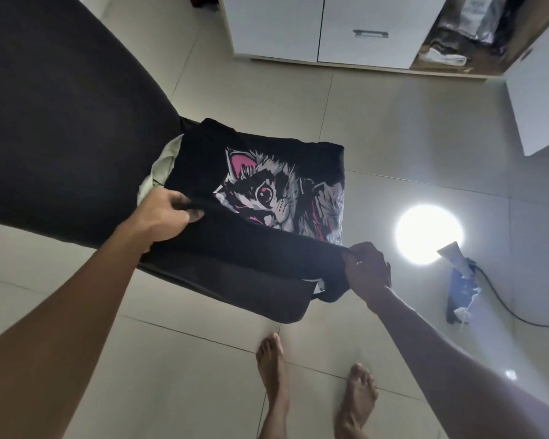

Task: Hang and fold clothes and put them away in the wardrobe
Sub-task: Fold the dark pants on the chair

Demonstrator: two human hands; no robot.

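A black T-shirt (260,245) with a grey and pink cat print lies folded over the corner of a dark mattress (61,122). My left hand (162,217) pinches the shirt's left fold edge. My right hand (366,270) grips the shirt's near right corner, fingers curled round the cloth. A pale green garment (160,172) peeks out from under the shirt at its left. The wardrobe (330,26) stands at the far side, with an open compartment (457,42) holding folded clothes at the upper right.
Tiled floor surrounds the mattress corner. A bright lamp reflection (428,234) glares on the tiles at right. A blue item with a white tube (458,280) and a dark cable (507,308) lie on the floor right. A white wardrobe door (542,90) stands open. My bare feet (314,391) are below.
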